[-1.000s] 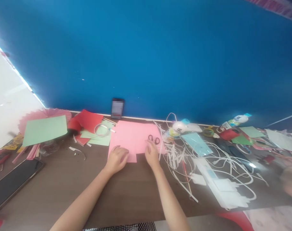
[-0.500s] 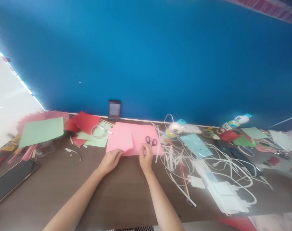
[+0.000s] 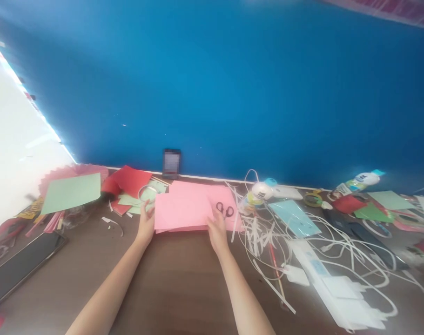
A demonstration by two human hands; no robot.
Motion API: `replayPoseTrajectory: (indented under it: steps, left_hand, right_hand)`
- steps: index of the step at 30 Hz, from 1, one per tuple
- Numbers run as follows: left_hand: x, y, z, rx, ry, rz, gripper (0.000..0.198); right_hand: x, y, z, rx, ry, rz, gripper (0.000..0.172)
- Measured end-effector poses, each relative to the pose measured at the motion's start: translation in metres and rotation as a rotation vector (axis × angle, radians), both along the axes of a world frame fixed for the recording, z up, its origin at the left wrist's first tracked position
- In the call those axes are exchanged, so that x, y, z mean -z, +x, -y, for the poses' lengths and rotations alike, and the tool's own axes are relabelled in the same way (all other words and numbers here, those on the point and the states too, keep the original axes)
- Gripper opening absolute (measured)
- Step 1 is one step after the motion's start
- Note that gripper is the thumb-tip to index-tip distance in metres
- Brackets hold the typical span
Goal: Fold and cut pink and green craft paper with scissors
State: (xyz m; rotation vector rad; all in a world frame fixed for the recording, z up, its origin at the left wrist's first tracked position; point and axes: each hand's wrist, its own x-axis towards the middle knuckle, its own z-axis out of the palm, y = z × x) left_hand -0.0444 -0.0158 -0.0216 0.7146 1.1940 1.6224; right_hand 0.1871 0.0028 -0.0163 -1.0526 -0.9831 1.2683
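Note:
A pink paper sheet (image 3: pixel 184 209) lies on the brown table (image 3: pixel 177 274), its near part lifted and folded back over the rest. My left hand (image 3: pixel 146 225) grips its left edge, fingers closed on the paper. On the right edge, my right hand (image 3: pixel 217 229) pinches the sheet. Small black-handled scissors (image 3: pixel 225 209) rest on the pink paper just beyond my right hand.
A phone (image 3: pixel 171 163) leans on the blue wall. Red paper (image 3: pixel 130 180), green paper (image 3: pixel 72 191) and a pink fan (image 3: pixel 60 173) lie left. A dark tablet (image 3: pixel 21 265) sits near left. White cables, paper strips and chargers (image 3: pixel 323 260) crowd the right, with bottles (image 3: pixel 358 179).
The near edge of the pink sheet was lifted and folded away from me; my left hand moved to its left edge, my right hand stayed at the right edge.

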Motion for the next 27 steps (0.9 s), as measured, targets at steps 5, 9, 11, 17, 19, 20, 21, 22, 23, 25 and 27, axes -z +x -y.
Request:
replayPoseTrajectory:
  steps: [5,9,11,17,19,20,21,22,23,25,27]
  left_hand:
    - [0.0,-0.014,-0.001,0.056,0.158,-0.652,0.034]
    - [-0.004,-0.017,-0.001,0.092,0.199,-0.852,0.025]
    - [-0.005,-0.018,-0.001,0.069,0.152,-0.8,0.024]
    - [0.003,-0.027,-0.01,-0.374,0.002,-0.647,0.023]
    - [0.004,-0.031,-0.012,-0.422,-0.002,-0.64,0.024]
    - [0.004,-0.033,-0.013,-0.422,0.006,-0.645,0.024]
    - [0.004,-0.034,-0.013,-0.414,0.017,-0.654,0.023]
    - [0.003,-0.034,-0.014,-0.399,0.028,-0.668,0.023]
    - [0.002,-0.034,-0.014,-0.382,0.039,-0.682,0.023]
    - [0.001,-0.034,-0.014,-0.337,0.062,-0.707,0.023]
    - [0.001,-0.034,-0.015,-0.292,0.082,-0.714,0.024]
  right_hand:
    - [0.003,0.008,-0.005,0.007,-0.077,0.026,0.056]
    - [0.0,0.012,-0.005,-0.004,-0.09,0.137,0.052]
    - [-0.002,0.014,-0.005,0.02,-0.078,0.221,0.048]
    - [-0.004,0.033,-0.006,0.209,0.134,0.584,0.032]
    - [-0.005,0.046,-0.009,0.265,0.229,0.789,0.029]
    - [-0.005,0.053,-0.012,0.273,0.279,0.899,0.03]
    - [-0.007,0.061,-0.016,0.251,0.322,1.007,0.033]
    - [-0.009,0.07,-0.021,0.185,0.351,1.119,0.036]
    - [-0.011,0.077,-0.026,0.106,0.364,1.229,0.041]
    - [-0.018,0.09,-0.037,-0.033,0.376,1.443,0.049]
    - [-0.026,0.097,-0.046,-0.18,0.402,1.588,0.05]
